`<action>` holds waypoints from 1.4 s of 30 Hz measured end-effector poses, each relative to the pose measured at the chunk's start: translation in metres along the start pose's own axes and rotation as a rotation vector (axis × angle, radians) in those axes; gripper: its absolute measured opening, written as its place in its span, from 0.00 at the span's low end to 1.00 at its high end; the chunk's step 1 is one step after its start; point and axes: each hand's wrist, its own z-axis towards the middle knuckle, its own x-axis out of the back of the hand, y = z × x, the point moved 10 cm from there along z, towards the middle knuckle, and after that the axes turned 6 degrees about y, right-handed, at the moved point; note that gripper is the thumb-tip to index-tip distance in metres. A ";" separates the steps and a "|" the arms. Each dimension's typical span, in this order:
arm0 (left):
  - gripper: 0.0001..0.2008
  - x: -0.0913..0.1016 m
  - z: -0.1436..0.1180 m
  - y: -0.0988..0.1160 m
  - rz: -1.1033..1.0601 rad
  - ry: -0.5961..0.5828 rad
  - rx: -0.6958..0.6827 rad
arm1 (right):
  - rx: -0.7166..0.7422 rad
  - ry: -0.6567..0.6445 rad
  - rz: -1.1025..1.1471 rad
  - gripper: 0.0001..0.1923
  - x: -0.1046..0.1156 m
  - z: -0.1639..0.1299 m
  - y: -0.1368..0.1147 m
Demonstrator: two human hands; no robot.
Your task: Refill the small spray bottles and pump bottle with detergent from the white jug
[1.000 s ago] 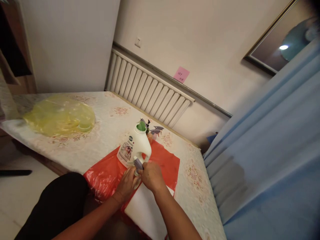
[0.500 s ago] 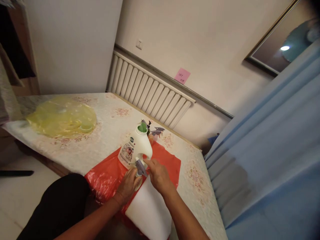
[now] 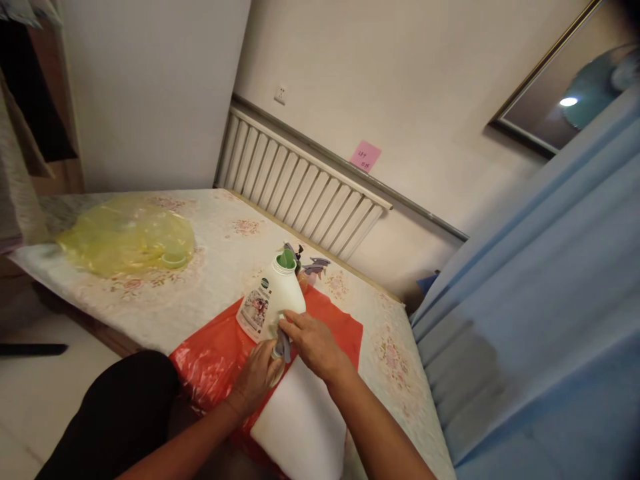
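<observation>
floral tablecloth (image 3: 210,267) covers the table – a yellow bag (image 3: 125,233) lies far left, a red bag (image 3: 220,353) sits mid-table under a white jug (image 3: 273,300). left hand (image 3: 257,373) is curled round a small bottle (image 3: 277,351) beside the jug; right hand (image 3: 313,340) pinches its grey sprayer (image 3: 284,345).

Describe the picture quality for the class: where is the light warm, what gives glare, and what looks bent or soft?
Head view: warm, dim indoor light; a bright lamp reflection glares in the framed picture; the wide lens bends the radiator and blue curtain; the hands and white bottle are fairly sharp, the yellow bag softer.
</observation>
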 end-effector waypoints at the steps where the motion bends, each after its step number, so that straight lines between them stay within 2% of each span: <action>1: 0.09 0.000 0.000 0.000 -0.001 -0.002 0.002 | 0.024 -0.002 -0.015 0.10 0.001 0.001 -0.002; 5: 0.09 -0.002 0.000 0.001 -0.018 -0.031 -0.010 | 0.110 -0.006 -0.050 0.05 -0.001 0.006 -0.004; 13: 0.08 0.000 0.002 0.004 -0.023 -0.007 0.011 | 0.102 -0.035 -0.124 0.15 -0.011 0.010 0.007; 19: 0.07 0.001 0.001 0.002 -0.027 -0.003 0.028 | 0.110 -0.012 -0.059 0.14 -0.012 0.007 0.004; 29: 0.12 0.010 -0.003 0.006 -0.084 -0.023 0.052 | 0.097 0.025 -0.025 0.13 -0.018 -0.003 -0.002; 33: 0.13 0.009 -0.003 0.009 -0.102 -0.051 0.029 | 0.045 0.028 -0.092 0.17 -0.020 -0.004 0.000; 37: 0.14 0.006 -0.003 0.005 -0.084 -0.048 0.023 | -0.075 -0.027 -0.152 0.21 -0.023 -0.007 0.008; 42: 0.11 0.005 -0.003 0.005 -0.050 -0.040 0.015 | -0.234 -0.122 -0.153 0.17 -0.029 -0.014 0.005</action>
